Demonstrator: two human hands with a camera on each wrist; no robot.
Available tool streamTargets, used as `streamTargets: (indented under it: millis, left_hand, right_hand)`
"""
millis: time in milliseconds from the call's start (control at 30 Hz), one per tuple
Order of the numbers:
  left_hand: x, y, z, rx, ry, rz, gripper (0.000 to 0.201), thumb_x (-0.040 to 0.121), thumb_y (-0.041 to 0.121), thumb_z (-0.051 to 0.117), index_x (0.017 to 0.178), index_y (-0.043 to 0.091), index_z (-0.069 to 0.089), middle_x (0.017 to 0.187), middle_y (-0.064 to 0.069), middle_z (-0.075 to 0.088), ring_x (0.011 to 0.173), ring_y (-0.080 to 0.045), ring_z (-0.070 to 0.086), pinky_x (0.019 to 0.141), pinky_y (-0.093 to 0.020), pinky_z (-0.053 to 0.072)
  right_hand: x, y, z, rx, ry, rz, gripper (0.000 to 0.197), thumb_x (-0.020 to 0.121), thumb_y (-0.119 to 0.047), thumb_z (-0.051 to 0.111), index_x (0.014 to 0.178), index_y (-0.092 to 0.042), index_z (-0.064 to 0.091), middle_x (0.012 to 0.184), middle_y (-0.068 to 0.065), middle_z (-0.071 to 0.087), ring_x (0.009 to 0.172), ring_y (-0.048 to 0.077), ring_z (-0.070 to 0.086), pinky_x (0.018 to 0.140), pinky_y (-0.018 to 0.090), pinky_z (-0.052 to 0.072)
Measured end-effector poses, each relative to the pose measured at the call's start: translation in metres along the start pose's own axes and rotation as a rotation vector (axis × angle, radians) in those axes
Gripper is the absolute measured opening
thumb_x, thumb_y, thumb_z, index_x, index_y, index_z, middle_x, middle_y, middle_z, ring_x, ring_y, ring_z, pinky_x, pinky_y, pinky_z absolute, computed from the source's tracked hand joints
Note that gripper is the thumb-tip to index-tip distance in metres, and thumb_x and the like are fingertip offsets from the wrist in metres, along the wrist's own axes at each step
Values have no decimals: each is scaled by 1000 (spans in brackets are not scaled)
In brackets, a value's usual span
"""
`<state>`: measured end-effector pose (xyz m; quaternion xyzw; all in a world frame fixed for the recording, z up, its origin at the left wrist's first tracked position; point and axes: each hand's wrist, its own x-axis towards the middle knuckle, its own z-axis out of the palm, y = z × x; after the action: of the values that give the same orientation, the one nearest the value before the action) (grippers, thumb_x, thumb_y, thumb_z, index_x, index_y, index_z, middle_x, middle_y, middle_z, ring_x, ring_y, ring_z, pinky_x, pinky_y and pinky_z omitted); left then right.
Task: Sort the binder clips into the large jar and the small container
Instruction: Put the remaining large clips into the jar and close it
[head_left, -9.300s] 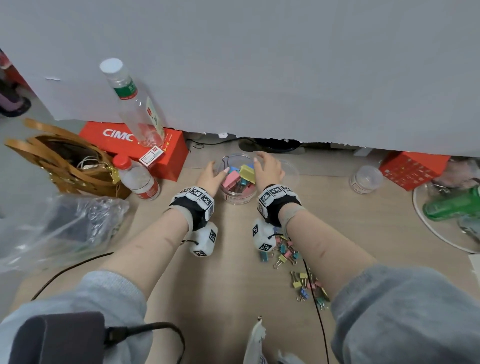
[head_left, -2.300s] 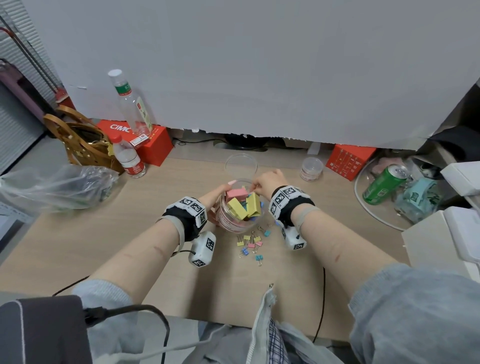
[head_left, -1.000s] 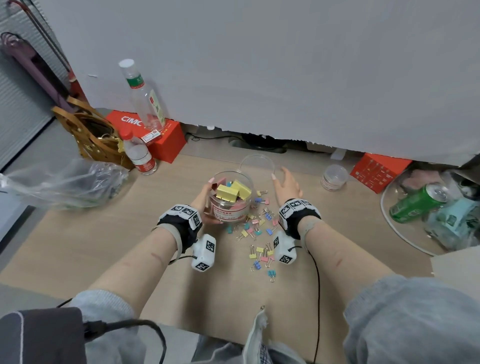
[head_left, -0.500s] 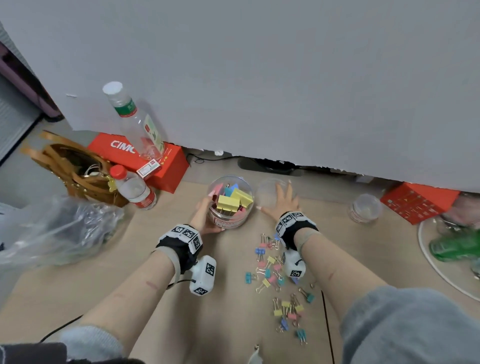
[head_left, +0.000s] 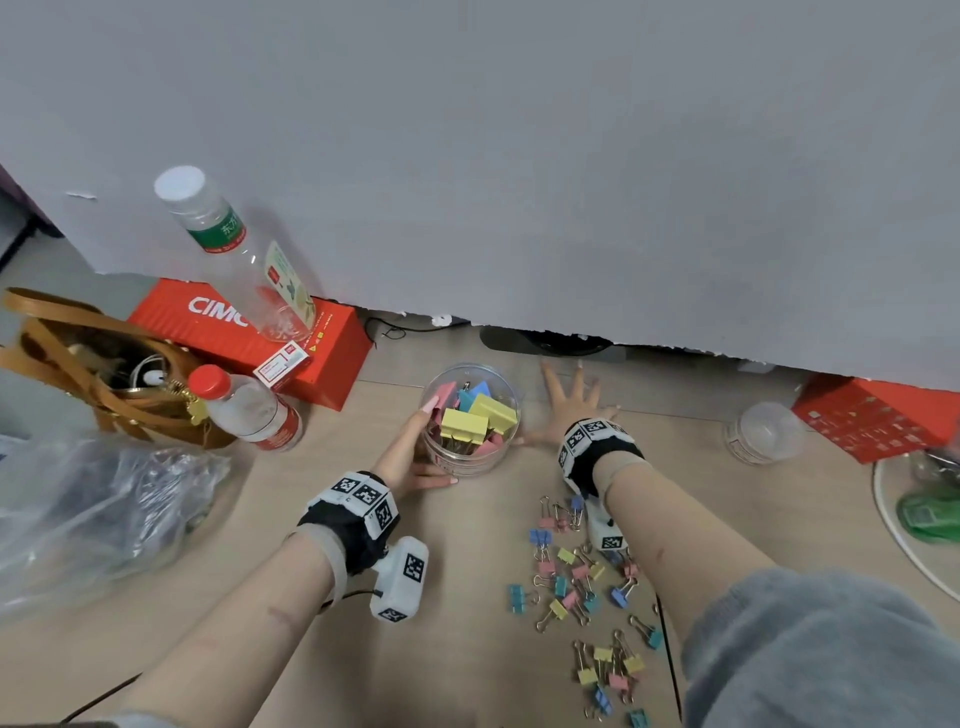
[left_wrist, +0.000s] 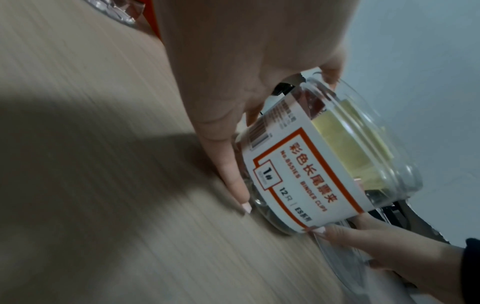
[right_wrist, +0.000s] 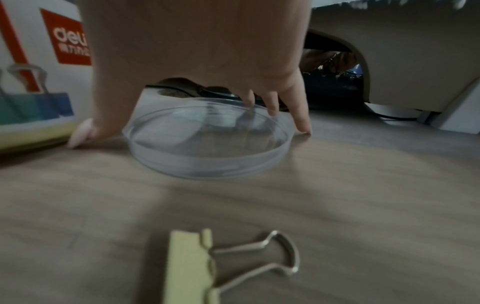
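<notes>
The clear large jar (head_left: 470, 423) stands upright on the wooden table, holding big yellow, pink and blue binder clips. My left hand (head_left: 410, 449) grips its left side, thumb (left_wrist: 231, 170) low against the labelled wall (left_wrist: 303, 174). My right hand (head_left: 569, 402) lies spread over a clear round lid (right_wrist: 207, 139) just right of the jar, with its fingertips (right_wrist: 302, 125) down on the table round the rim. The small container (head_left: 763, 439) stands empty-looking at the far right. Several small coloured clips (head_left: 582, 577) lie scattered under my right forearm, one yellow clip (right_wrist: 192, 267) close behind the hand.
At the back left a red box (head_left: 244, 332) carries a tall water bottle (head_left: 234, 254), with a smaller bottle (head_left: 249, 410), a brown bag (head_left: 93, 374) and a plastic bag (head_left: 88, 514) nearby. Another red box (head_left: 878, 421) and a green can (head_left: 930, 512) are at the right. A grey partition (head_left: 519, 156) closes the back.
My right hand has moved from the air beside the jar down onto the clear lid and spread flat. My left hand has kept its hold on the jar.
</notes>
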<state>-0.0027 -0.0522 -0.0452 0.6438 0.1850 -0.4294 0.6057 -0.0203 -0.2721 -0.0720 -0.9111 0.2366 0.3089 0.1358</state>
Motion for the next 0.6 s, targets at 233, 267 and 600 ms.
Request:
streamTargets:
  millis: [233, 267, 600]
  left_hand:
    - [-1, -2, 2, -29, 25, 18, 25, 92, 55, 32, 110, 47, 47, 99, 2, 55, 84, -32, 63, 83, -43, 55]
    - [-5, -2, 4, -53, 43, 13, 24, 92, 54, 32, 105, 44, 49, 97, 1, 55, 83, -33, 62, 83, -44, 54]
    - [-48, -13, 33, -122, 100, -3, 55, 79, 62, 43, 116, 23, 55, 109, -11, 64, 98, -29, 61, 69, -39, 56]
  right_hand:
    - [-19, -3, -6, 176, 143, 9, 94, 70, -61, 59, 143, -46, 1, 153, 11, 11, 135, 39, 22, 103, 53, 35]
    - [-25, -1, -9, 248, 140, 5, 93, 72, -62, 59, 143, -47, 1, 154, 13, 11, 136, 39, 22, 105, 52, 33]
    - [-103, 3, -34, 1090, -49, -381, 74, 88, -32, 54, 149, -31, 12, 157, -5, 13, 145, 16, 15, 105, 32, 27]
